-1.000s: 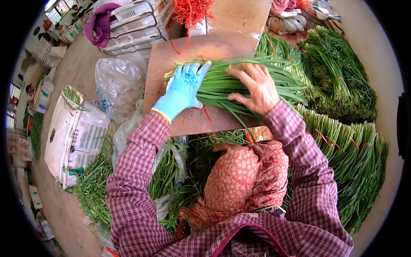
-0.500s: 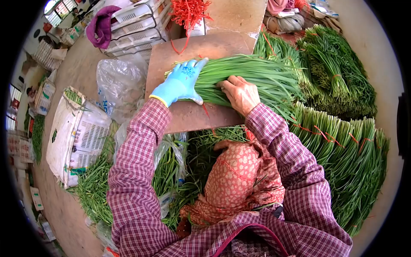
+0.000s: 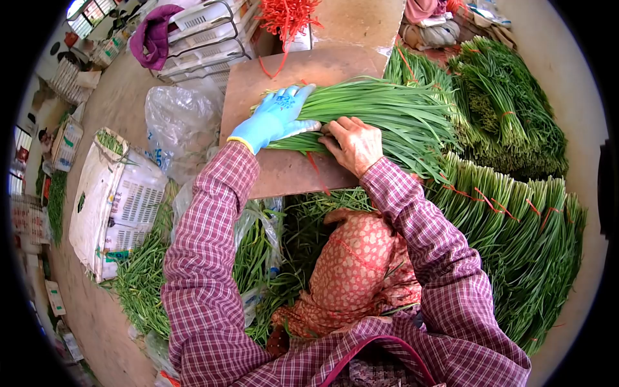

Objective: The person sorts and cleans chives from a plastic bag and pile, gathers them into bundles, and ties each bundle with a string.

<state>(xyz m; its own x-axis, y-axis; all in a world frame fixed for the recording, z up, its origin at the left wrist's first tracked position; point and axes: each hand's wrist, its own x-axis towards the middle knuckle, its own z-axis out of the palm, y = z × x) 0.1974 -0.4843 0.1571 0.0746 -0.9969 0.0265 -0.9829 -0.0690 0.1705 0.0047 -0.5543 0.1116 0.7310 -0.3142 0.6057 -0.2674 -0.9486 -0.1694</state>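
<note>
A thick loose bunch of garlic chives (image 3: 387,109) lies across a brown board (image 3: 277,177), its leaf tips fanned to the right. My left hand (image 3: 274,119), in a blue glove, grips the bunch near its left end, fingers over the top and thumb stretched along the near side. Close to that thumb, my bare right hand (image 3: 354,145) has its fingers bent and pinched on leaves at the near edge. The fingertips are partly hidden. A red tie (image 3: 316,169) trails from under the bunch over the board's front.
Tied chive bundles (image 3: 509,213) stand stacked on the right. Red ties (image 3: 287,19) hang behind the board. White crates (image 3: 206,39), clear plastic (image 3: 180,122) and a tilted white basket (image 3: 122,206) are to the left. Loose leaves (image 3: 142,284) cover the floor nearby.
My right hand has shifted slightly left and toward me, close to the left thumb. The left thumb now stretches along the bunch instead of pointing down. The leaves have spread a little.
</note>
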